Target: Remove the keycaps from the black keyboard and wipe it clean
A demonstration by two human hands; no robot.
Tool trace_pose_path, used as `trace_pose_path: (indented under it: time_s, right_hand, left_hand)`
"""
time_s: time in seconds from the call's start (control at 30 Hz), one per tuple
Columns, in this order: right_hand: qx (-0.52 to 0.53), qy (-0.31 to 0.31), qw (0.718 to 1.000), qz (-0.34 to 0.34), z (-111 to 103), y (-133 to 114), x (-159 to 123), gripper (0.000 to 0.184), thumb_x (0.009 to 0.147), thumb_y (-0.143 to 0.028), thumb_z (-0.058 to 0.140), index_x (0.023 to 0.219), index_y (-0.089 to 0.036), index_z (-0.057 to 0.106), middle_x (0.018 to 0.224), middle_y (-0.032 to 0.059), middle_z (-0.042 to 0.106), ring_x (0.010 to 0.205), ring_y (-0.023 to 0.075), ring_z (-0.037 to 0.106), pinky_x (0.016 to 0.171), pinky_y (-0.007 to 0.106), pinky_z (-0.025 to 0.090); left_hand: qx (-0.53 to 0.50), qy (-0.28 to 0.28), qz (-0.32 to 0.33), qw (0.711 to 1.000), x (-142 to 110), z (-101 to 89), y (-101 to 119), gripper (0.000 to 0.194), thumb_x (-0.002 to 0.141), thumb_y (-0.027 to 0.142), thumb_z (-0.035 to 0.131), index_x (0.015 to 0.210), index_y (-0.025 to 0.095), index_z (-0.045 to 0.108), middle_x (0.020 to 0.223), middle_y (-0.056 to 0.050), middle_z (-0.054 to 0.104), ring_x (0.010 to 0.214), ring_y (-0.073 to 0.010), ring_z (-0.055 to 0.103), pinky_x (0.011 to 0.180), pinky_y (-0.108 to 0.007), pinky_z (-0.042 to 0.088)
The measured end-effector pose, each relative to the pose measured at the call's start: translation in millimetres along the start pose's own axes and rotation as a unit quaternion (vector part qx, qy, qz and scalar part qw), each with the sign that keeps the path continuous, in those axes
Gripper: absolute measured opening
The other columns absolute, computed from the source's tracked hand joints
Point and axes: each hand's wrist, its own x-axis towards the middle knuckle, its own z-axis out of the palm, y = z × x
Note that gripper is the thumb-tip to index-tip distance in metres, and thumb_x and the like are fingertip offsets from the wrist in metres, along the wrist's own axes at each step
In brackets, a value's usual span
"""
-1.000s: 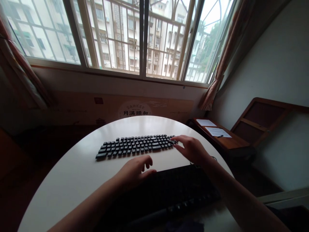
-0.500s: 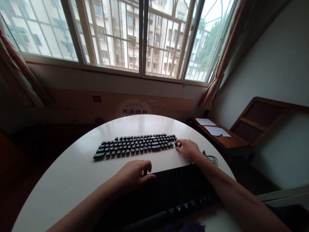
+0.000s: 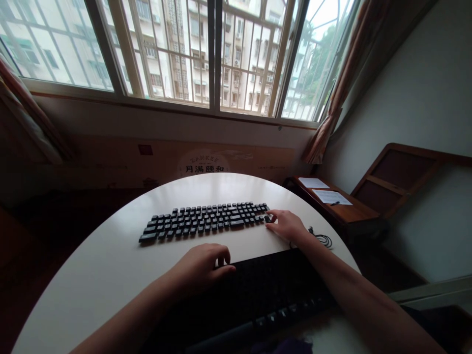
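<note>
Just now, the right hand (image 3: 288, 224) reaches to the right end of the rows of loose black keys (image 3: 201, 219), its grip narrow, with one small key (image 3: 267, 219) between thumb and forefinger; whether that key is lifted cannot be told. Nearer, the left hand (image 3: 204, 259) lies at the far edge of a dark keyboard (image 3: 273, 278), thumb and forefinger apart, other fingers curled; I cannot tell if its grip holds anything. Keys and keyboard lie on the white round counter (image 3: 88, 280), and a coiled cable (image 3: 324, 240) sits beside the right forearm.
</note>
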Motion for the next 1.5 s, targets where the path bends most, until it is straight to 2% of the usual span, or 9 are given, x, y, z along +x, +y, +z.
trace_pose_path:
  time_s: [0.17,0.3,0.47,0.9,1.17,1.5]
  right_hand:
    - [-0.006,0.003,1.000,0.005,0.6,2.4,1.4,0.047,0.085,-0.036,0.065,0.130,-0.024,0.063,0.114,0.0042,0.072,0.105,0.0230,0.064,0.082,0.029,0.046]
    - [-0.012,-0.005,1.000,0.003,0.1,0.4,1.7,0.038,0.085,-0.036,0.064,0.121,-0.024,0.069,0.114,0.0049,0.072,0.105,0.0228,0.064,0.084,0.029,0.046]
    - [-0.026,-0.006,1.000,0.015,-0.3,-3.5,0.9,0.030,0.087,-0.040,0.063,0.109,-0.023,0.073,0.108,0.0069,0.073,0.101,0.0237,0.066,0.079,0.029,0.046]
    - [-0.047,-0.009,0.997,0.054,2.6,-4.8,2.7,0.029,0.085,-0.046,0.061,0.089,-0.020,0.073,0.098,0.0090,0.073,0.090,0.0243,0.067,0.068,0.029,0.043]
    - [-0.046,-0.009,0.997,0.056,2.9,-5.1,3.3,0.035,0.083,-0.052,0.063,0.092,-0.020,0.071,0.100,0.0088,0.073,0.091,0.0242,0.066,0.069,0.029,0.043]
    - [-0.051,-0.011,0.998,0.046,3.0,-4.5,3.7,0.033,0.085,-0.051,0.061,0.090,-0.020,0.073,0.098,0.0079,0.073,0.090,0.0246,0.067,0.067,0.030,0.042]
  left_hand:
    - [-0.003,0.000,0.007,1.000,-0.4,-0.3,0.0,0.028,0.088,0.048,0.057,0.089,0.023,0.069,0.089,-0.004,0.071,0.080,-0.0208,0.062,0.066,-0.027,0.041]
    - [-0.006,-0.001,0.009,1.000,-0.5,-1.5,1.1,0.029,0.087,0.048,0.057,0.089,0.022,0.069,0.089,-0.004,0.071,0.080,-0.0209,0.062,0.066,-0.027,0.042]
    - [-0.011,0.008,0.015,1.000,-0.5,0.7,-1.9,0.028,0.087,0.048,0.058,0.089,0.023,0.069,0.088,-0.004,0.071,0.080,-0.0206,0.062,0.065,-0.027,0.041]
    - [-0.008,0.006,0.017,1.000,-0.2,0.5,-0.6,0.029,0.087,0.048,0.058,0.090,0.022,0.070,0.089,-0.004,0.071,0.080,-0.0205,0.062,0.066,-0.027,0.041]
    - [-0.007,0.007,0.015,1.000,-0.6,1.7,-2.3,0.028,0.087,0.049,0.058,0.090,0.023,0.070,0.090,-0.004,0.072,0.080,-0.0203,0.062,0.066,-0.026,0.041]
    - [-0.005,0.000,0.009,1.000,-1.3,0.1,0.4,0.028,0.087,0.048,0.058,0.090,0.023,0.070,0.090,-0.004,0.072,0.080,-0.0207,0.062,0.066,-0.027,0.041]
